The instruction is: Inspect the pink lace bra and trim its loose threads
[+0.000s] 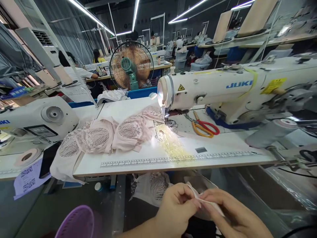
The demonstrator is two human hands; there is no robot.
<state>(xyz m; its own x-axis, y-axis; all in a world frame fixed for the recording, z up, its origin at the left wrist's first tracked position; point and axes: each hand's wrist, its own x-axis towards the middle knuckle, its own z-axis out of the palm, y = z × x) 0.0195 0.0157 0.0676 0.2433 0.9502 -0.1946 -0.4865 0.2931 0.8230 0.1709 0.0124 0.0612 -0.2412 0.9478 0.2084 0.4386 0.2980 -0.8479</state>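
Note:
Low in the view, below the table's front edge, my left hand (177,208) and my right hand (231,215) pinch a small pale pink fabric piece (206,201) between them. Both hands have their fingers closed on it. On the white sewing table (173,155) lies a chain of pink lace bra cups (111,134) running from the left edge to the needle of the white JUKI sewing machine (223,89). The machine's lamp lights the table by the presser foot (168,123).
Red-and-orange scissors (205,127) lie behind the needle. A standing fan (131,66) is beyond the table. A second machine (37,120), a tape roll (27,157) and a QR-code paper (27,178) are at left. A purple basket (76,221) sits below. Other workers sit far back.

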